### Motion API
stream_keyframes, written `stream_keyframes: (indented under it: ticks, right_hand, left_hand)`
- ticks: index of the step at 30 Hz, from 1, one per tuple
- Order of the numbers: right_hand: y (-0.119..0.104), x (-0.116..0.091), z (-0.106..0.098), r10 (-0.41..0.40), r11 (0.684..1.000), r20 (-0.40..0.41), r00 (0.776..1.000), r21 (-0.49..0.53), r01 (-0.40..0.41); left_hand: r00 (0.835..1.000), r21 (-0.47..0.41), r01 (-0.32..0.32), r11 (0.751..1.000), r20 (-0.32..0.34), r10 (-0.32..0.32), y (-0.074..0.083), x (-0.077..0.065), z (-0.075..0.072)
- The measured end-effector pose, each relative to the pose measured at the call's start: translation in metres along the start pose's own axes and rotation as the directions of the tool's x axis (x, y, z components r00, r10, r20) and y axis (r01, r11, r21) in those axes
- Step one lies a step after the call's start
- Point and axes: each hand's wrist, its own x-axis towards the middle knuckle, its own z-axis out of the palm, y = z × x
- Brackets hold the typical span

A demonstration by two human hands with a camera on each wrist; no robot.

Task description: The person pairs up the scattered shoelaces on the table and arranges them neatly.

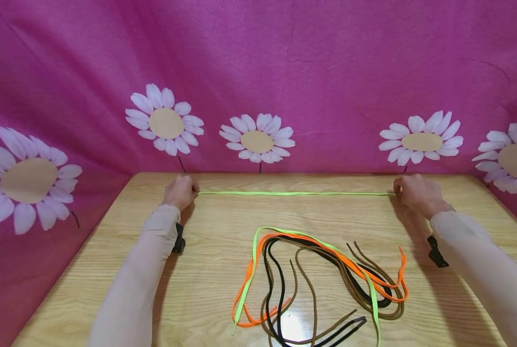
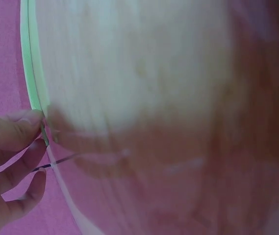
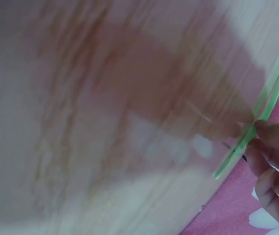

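Note:
A lime-green shoelace (image 1: 293,193) runs nearly straight from side to side along the far part of the table. Its left end is pinched between thumb and fingertip of my left hand (image 1: 181,192). My right hand (image 1: 420,193) pinches it at the other end. In the right wrist view a short tail of the shoelace (image 3: 226,164) sticks out past the thumb (image 3: 276,134). The left wrist view shows the shoelace (image 2: 27,68) leading away from the left thumb (image 2: 19,129), close over the table surface.
Nearer me lies a loose bundle of laces: an orange lace (image 1: 247,284), another lime-green lace (image 1: 255,246), black laces (image 1: 281,270) and brown laces (image 1: 312,289). A pink cloth (image 1: 328,72) with white flowers hangs behind the wooden table (image 1: 215,270).

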Motion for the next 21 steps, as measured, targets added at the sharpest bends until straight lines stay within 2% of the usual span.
stream_keyframes:
  ticks: [3, 6, 9, 15, 21]
  right_hand:
    - [-0.002, -0.001, -0.001, 0.009, 1.000, -0.019, 1.000, 0.018, -0.009]
    - [-0.005, -0.003, -0.002, 0.002, 0.999, -0.061, 0.998, 0.033, 0.000]
    - [-0.011, -0.006, -0.005, -0.031, 0.999, -0.098, 0.995, 0.025, 0.033]
    - [-0.028, -0.020, -0.008, -0.113, 0.993, -0.167, 0.979, 0.000, 0.115]
    - [-0.047, -0.047, -0.013, -0.153, 0.981, -0.143, 0.978, 0.094, 0.168]
  left_hand:
    - [1.000, -0.003, -0.012, 1.000, -0.017, 0.012, 0.001, -0.001, 0.000]
    - [0.997, -0.013, -0.043, 0.999, -0.064, 0.042, 0.005, -0.002, -0.002]
    - [0.994, -0.016, -0.069, 0.998, -0.086, 0.067, 0.011, -0.005, -0.008]
    - [0.994, -0.058, -0.108, 0.992, -0.020, 0.107, 0.031, -0.020, -0.015]
    - [0.980, -0.084, -0.196, 0.977, 0.000, 0.197, 0.049, -0.037, -0.026]
